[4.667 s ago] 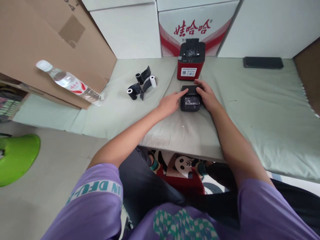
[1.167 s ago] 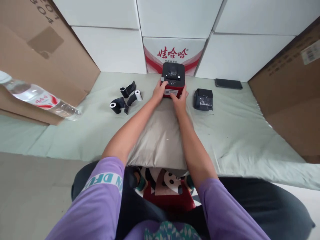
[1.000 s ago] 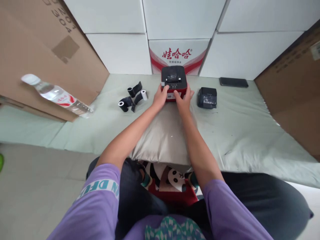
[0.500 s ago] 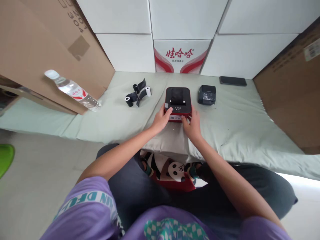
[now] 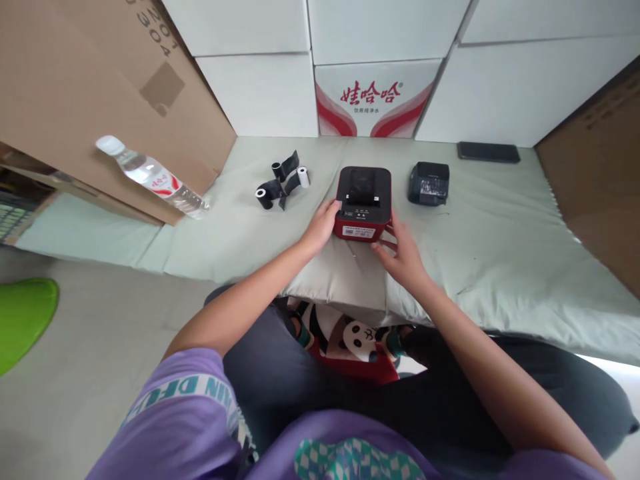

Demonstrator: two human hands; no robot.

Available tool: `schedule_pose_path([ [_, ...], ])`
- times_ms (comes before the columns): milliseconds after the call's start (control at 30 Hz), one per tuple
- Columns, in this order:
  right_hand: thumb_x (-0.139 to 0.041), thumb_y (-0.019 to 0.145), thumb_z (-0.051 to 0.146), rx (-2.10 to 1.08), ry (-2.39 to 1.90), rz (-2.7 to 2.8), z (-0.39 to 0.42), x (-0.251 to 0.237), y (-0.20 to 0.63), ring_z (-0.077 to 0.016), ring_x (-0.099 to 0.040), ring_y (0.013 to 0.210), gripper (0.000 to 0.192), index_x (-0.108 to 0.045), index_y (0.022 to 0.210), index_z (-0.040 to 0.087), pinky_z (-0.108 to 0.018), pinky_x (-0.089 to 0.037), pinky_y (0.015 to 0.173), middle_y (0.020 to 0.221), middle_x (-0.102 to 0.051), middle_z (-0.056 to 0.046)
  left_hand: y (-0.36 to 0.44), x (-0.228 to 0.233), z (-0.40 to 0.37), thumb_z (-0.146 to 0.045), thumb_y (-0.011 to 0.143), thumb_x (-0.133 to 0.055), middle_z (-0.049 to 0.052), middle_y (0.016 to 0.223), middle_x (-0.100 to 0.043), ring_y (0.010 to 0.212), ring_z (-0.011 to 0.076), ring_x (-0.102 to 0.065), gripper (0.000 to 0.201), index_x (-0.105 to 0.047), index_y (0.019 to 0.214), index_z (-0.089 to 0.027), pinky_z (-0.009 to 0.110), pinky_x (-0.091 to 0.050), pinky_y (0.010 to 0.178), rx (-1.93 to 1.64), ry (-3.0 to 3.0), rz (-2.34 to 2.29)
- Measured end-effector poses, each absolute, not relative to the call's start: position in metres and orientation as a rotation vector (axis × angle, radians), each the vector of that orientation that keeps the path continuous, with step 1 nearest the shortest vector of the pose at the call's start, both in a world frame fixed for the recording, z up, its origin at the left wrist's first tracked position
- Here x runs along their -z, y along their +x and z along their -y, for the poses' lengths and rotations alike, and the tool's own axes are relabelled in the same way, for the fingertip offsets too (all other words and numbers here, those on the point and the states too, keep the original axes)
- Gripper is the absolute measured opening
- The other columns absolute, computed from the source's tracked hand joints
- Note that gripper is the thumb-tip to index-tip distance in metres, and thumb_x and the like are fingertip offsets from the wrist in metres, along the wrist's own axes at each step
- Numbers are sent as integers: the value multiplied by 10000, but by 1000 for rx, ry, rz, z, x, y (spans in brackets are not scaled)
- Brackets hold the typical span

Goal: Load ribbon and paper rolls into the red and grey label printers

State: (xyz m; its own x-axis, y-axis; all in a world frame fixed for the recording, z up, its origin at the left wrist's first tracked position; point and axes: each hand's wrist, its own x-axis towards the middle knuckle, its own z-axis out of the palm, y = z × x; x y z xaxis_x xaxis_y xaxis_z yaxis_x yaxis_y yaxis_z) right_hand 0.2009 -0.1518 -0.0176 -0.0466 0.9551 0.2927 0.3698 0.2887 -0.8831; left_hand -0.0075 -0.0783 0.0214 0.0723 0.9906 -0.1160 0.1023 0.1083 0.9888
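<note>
A small thermal printer [image 5: 364,217] with a black top and red sides sits on the pale green cloth, its labelled front toward me. Black film lies over the slot in its top. My left hand [image 5: 323,227] grips its left side, thumb at the upper front corner. On the opposite side, my right hand [image 5: 404,253] holds the right front corner, thumb low and fingers along the side, partly hidden. Several small rolls with black ribbon [image 5: 273,190] lie to the left. To the right is a squat black block-shaped item [image 5: 429,183].
A water bottle [image 5: 155,179] leans at the left by a cardboard box [image 5: 165,87]. White cartons [image 5: 373,100] line the back. A dark phone-like slab [image 5: 489,152] lies at the back right, near another brown box [image 5: 600,160]. A green seat [image 5: 25,320] stands at lower left.
My left thumb has slid off the printer's top to its left corner. My right thumb has moved down from the front label to the lower corner. The view has shifted slightly.
</note>
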Motion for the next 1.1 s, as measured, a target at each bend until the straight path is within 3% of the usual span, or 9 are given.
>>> schedule_pose_path([
  [133,-660,930,400,-743,-1263,1607,147,31,205,-327,-627,1365,774,-376,1649,370,-561,-624,1054,1499,-579,-141,-10,-34,76,-323,987,-493,85,1287,-739,1211,229,-695,247,-636,1150,-207,319,-597,922,-970,1096,-1279],
  [267,-657,896,374,-603,-1308,1649,136,48,207,-336,-683,1192,698,-496,1569,289,-602,-602,1024,1361,-678,-154,-15,-42,73,-303,959,-511,81,1239,-730,1168,226,-699,142,-588,1044,-219,293,-593,822,-905,1080,-1273],
  [533,-647,835,300,-458,-1348,1664,126,53,202,-340,-676,1128,620,-566,1448,262,-577,-600,964,1306,-701,-150,-25,-43,66,-294,915,-546,59,1243,-726,1223,216,-685,86,-545,972,-229,297,-601,880,-843,1093,-1223],
  [667,-647,826,284,-450,-1343,1672,127,52,202,-345,-670,1151,643,-547,1461,271,-573,-601,964,1327,-690,-149,-28,-44,64,-285,876,-586,59,1234,-725,1215,232,-688,112,-562,969,-225,352,-606,924,-837,1071,-1190],
  [1100,-640,834,284,-447,-1359,1706,129,49,202,-345,-661,1159,676,-507,1497,260,-569,-593,976,1327,-681,-159,-33,-41,61,-307,854,-613,53,1260,-705,1183,223,-692,164,-556,985,-227,348,-611,914,-816,1098,-1148],
])
